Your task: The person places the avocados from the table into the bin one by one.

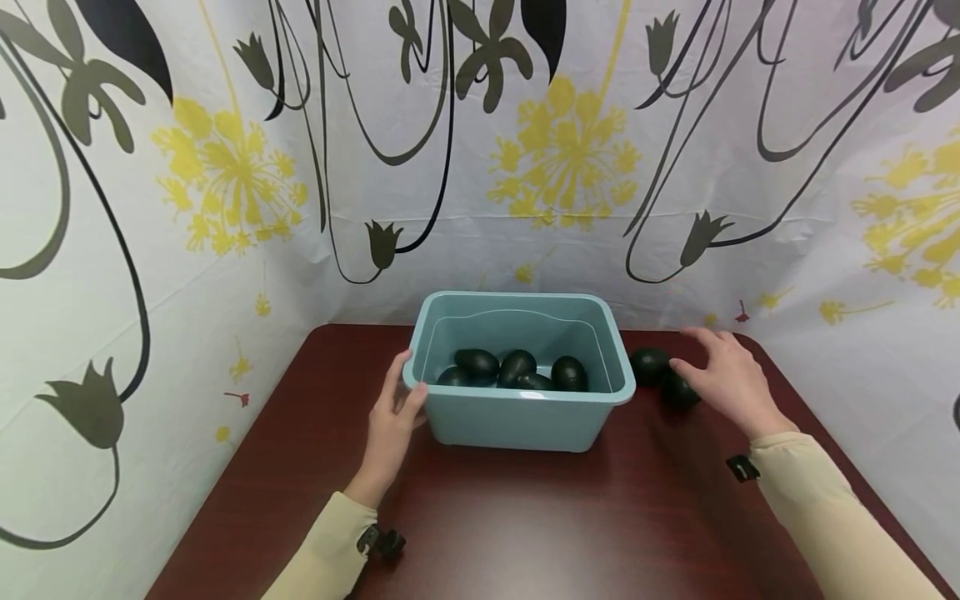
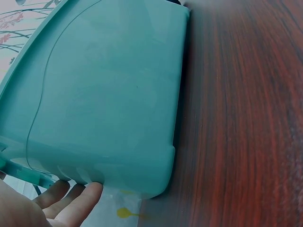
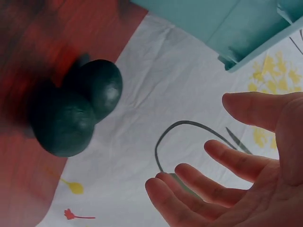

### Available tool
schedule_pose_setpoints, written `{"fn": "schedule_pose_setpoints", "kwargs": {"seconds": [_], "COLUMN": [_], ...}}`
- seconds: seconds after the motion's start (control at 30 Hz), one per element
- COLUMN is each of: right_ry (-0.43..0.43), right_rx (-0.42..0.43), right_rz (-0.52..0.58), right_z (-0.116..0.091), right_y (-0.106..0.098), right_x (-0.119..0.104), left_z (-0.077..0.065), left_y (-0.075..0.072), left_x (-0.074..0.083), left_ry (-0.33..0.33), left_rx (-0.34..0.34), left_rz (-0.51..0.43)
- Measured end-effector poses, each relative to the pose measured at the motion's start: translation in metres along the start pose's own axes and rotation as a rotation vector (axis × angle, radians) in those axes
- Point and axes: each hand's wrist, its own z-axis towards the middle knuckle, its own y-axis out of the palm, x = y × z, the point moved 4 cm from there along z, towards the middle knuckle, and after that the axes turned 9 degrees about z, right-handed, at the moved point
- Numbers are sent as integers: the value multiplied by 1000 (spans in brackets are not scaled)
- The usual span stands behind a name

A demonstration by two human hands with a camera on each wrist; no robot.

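Note:
A light blue plastic bin (image 1: 517, 425) stands on the table with several dark green avocados (image 1: 517, 365) lying in it. My left hand (image 1: 390, 421) holds the bin at its front left corner; in the left wrist view, fingertips (image 2: 90, 191) touch the bin wall (image 2: 109, 94) below the rim. Two more avocados sit to the right of the bin, one behind (image 1: 649, 366) and one nearer (image 1: 678, 390). Over this pair hovers my right hand (image 1: 727, 379), thumb and fingers spread. Nothing lies in its grasp in the right wrist view, where both avocados (image 3: 66, 123) appear apart from the fingers.
The dark red wooden table (image 1: 525, 525) ends just behind the bin. A white curtain (image 1: 465, 200) with flower prints hangs along the back and both sides. Small black cameras are strapped to both wrists over cream sleeves (image 1: 825, 517).

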Motion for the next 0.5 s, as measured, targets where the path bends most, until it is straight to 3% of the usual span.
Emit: {"fn": "schedule_pose_setpoints", "kwargs": {"seconds": [0.33, 0.5], "right_ry": [39, 55], "right_rx": [-51, -58], "right_rz": [-19, -22], "right_z": [-6, -9], "right_y": [16, 22], "right_x": [22, 31], "left_z": [0, -5], "left_y": [-1, -3], "left_x": [1, 21], "left_ry": [-22, -23], "left_rx": [-18, -39], "left_rz": [-12, -10]}}
